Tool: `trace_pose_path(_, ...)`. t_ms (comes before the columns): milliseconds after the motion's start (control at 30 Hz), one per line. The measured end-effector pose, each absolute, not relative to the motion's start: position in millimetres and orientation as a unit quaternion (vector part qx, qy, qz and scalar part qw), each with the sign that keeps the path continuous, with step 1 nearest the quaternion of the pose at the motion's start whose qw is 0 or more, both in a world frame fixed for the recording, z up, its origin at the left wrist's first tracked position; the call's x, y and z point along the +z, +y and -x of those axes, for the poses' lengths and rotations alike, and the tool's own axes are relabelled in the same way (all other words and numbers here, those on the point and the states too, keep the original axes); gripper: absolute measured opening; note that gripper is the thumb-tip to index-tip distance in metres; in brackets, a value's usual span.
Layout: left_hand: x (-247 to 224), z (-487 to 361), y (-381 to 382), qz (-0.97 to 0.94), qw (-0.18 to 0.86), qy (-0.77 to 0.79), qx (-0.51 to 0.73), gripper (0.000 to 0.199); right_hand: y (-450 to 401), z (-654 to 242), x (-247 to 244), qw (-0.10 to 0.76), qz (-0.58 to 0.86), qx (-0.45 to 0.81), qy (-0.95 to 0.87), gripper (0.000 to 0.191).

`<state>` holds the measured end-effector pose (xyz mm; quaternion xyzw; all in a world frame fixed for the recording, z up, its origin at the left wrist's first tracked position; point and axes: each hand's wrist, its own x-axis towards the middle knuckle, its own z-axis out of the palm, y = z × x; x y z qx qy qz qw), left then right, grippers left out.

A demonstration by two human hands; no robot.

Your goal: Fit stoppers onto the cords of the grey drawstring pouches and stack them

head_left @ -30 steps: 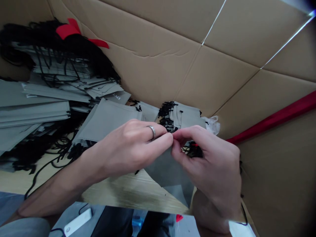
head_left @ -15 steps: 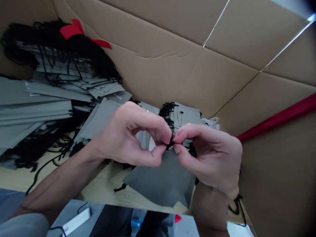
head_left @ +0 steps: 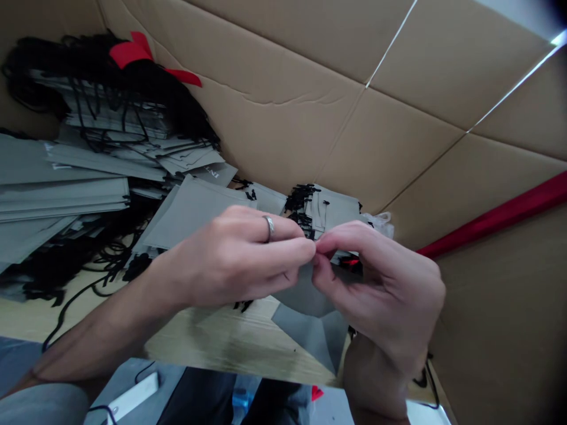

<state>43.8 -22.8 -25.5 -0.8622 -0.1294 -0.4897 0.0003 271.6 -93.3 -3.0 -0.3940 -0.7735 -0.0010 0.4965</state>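
A grey drawstring pouch (head_left: 310, 336) hangs below my two hands over the table's front part. My right hand (head_left: 385, 283) is closed in a pinch of thumb and index finger at the top of the pouch. My left hand (head_left: 248, 260), with a ring on one finger, is turned back-up, its fingers closed and their tips meeting those of the right hand. The bit between the left fingertips is hidden. Behind the hands lies a stack of similar grey pouches (head_left: 339, 203) with black cord ends.
Piles of grey pouches (head_left: 62, 198) with tangled black cords (head_left: 181, 106) fill the left side. A red strip (head_left: 130, 54) lies on them. Cardboard walls (head_left: 274, 71) enclose the back and right. A white device (head_left: 133, 398) is below the wooden tabletop (head_left: 212, 336).
My left hand has rolled over from a ring-shaped pinch to back-up. The pouch has swung to the right and folded, and its left corner cord no longer shows where it hung.
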Motion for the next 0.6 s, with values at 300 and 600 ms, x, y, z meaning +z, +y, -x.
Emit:
trace_pose_path(300, -12, -53, -9, 0.802, -0.318, -0.086, -0.498, 0.018, -83, -271, -11, 0.569, 0.340, 0.000, -0.749, 0.032)
trace_pose_path(600, -4, -48, -17, 0.863, -0.296, -0.158, -0.378, 0.034, -85, -291, -5, 0.583, 0.355, 0.035, -0.730, 0.045)
